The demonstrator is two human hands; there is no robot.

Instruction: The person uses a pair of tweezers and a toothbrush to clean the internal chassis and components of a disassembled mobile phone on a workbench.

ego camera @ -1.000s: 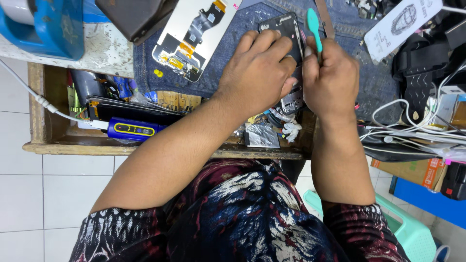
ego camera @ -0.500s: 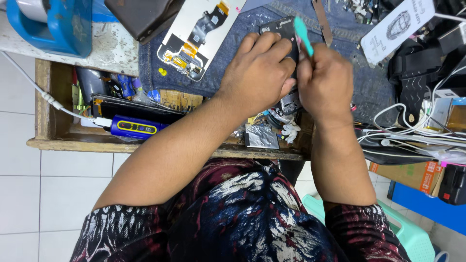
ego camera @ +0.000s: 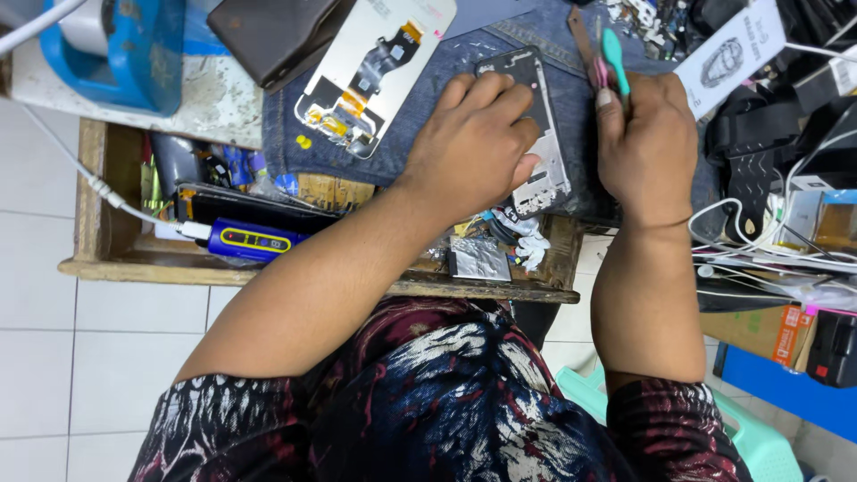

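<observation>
I've got my left hand pressed flat on the phone frame, pinning it to the denim mat. My right hand, just right of the frame, is closed around a teal pry tool. The frame looks thin, stiff and fragile; best held by its edges. The drawer below it holds a blue tool and foil scraps.

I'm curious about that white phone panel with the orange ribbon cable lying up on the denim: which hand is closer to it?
Left. The left hand rests on the phone frame just beside the white panel; the right hand, holding a teal tool, is farther away.
</observation>
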